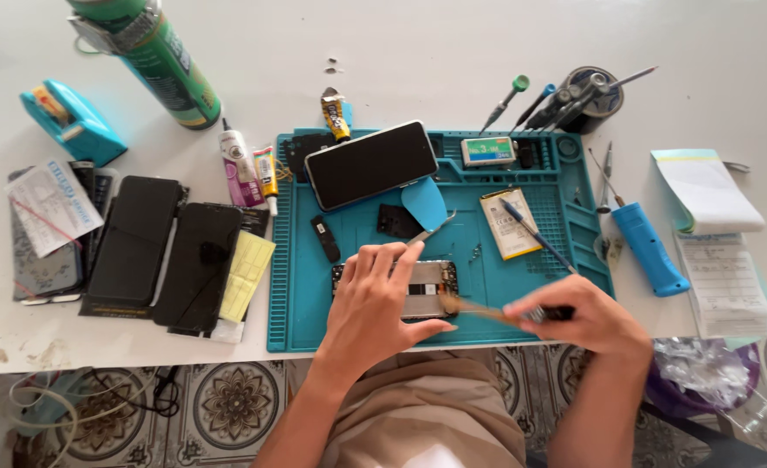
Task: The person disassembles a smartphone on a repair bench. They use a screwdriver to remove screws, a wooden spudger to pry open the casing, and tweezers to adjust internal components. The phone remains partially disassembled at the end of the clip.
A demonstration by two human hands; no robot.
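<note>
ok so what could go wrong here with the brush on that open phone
The left hand alone pins the opened phone, so it may slide under the brush held by the right hand. Bristles could snag exposed parts. The tweezers and battery lie near enough to get knocked.

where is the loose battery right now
In the head view, the battery lies on the right half of the teal mat, under a blue-handled tool, beyond the right hand.

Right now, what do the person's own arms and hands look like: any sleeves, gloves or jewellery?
Both forearms are bare up to the frame's lower edge, with no sleeves showing. The left hand and right hand wear no gloves; no rings, watch or bracelet are visible.
</note>
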